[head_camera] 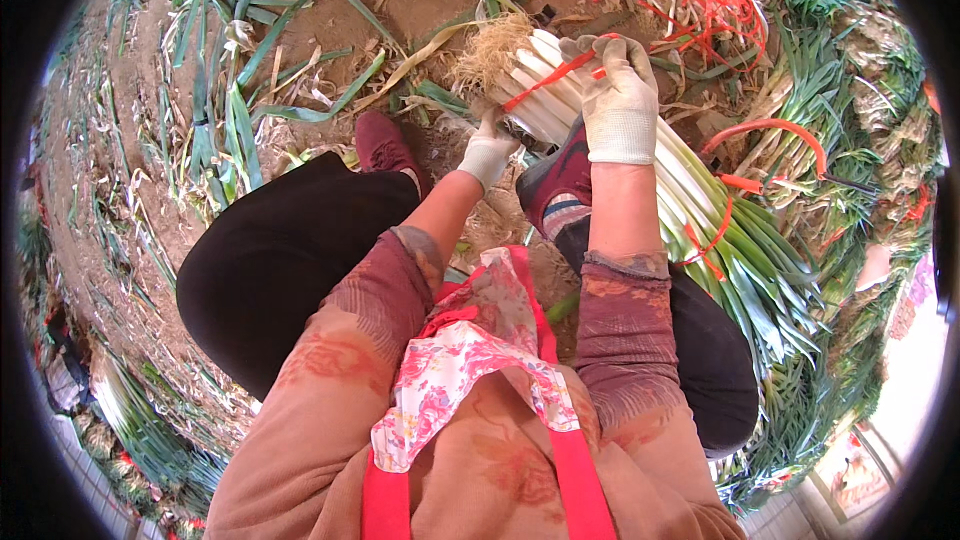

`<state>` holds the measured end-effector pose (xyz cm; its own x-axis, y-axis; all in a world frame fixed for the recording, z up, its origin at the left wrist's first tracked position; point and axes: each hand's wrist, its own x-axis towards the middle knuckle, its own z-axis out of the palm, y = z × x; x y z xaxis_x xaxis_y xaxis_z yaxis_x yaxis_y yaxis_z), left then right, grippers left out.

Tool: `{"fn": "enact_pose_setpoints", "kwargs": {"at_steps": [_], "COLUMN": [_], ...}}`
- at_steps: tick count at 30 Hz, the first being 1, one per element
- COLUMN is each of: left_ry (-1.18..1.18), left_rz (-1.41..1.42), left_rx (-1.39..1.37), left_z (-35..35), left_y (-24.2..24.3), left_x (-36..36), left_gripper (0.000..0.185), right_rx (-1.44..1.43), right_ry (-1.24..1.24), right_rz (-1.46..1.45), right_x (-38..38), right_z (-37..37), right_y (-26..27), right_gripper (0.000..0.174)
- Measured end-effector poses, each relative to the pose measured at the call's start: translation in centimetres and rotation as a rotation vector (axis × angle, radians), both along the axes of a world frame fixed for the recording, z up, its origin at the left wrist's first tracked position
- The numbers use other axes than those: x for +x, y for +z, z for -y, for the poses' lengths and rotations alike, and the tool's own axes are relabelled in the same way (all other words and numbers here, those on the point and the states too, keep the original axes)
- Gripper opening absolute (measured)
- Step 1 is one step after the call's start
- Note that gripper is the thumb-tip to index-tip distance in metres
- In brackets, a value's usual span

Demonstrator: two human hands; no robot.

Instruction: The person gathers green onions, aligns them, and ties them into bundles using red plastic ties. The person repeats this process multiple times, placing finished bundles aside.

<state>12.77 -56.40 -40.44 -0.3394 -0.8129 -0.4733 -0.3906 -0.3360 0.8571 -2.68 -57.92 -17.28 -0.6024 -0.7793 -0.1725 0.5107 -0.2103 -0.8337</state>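
A bundle of long green onions [682, 172] lies aslant on the right, its roots at the upper left and its green leaves at the lower right. Red plastic twine [551, 81] crosses the white stalks near the roots, and a second red tie [705, 247] circles the leaves. My right hand [619, 90], in a pale knit glove, is on top of the stalks with its fingers closed on the red twine. My gloved left hand [491, 146] reaches to the underside of the bundle near the roots; its fingertips are partly hidden there.
Loose red twine [712, 0] lies on more onions at the top right. An orange curved handle [772, 127] stands right of the bundle. Heaped onions [862, 187] line the right side. Loose leaves [240, 82] litter the soil at left. My shoes [386, 146] flank the hands.
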Motion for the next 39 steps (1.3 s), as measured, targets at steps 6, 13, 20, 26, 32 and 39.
{"fn": "enact_pose_setpoints", "kwargs": {"at_steps": [6, 13, 20, 26, 32, 39], "left_ry": [-0.436, -0.146, -0.554, -0.864, -0.772, -0.613], "left_rz": [0.238, -0.113, -0.184, -0.127, -0.252, -0.042], "left_rx": [-0.205, -0.902, -0.613, -0.628, -0.892, -0.446], "left_z": [2.1, 5.4, 5.0, -2.8, -2.1, -2.1], "left_y": [5.9, 14.4, 12.3, 6.9, 4.2, 11.8], "left_x": [3.2, -1.2, -1.8, 6.5, 6.1, 8.3], "left_gripper": [0.066, 0.025, 0.032, 0.029, 0.014, 0.032], "right_rx": [0.025, 0.094, 0.319, 0.657, 0.441, 0.407], "right_ry": [0.009, 0.029, 0.151, 0.342, 0.306, 0.16], "right_rz": [0.097, 0.2, 0.042, 0.03, 0.06, 0.169], "right_x": [0.0, 1.3, 4.8, 12.8, 11.6, 9.9], "right_z": [0.6, 0.0, -2.1, -10.9, -10.1, -10.0], "right_y": [-0.7, 0.3, 0.6, -1.5, -3.5, -3.5], "right_gripper": [0.017, 0.022, 0.01, 0.014, 0.012, 0.007]}}
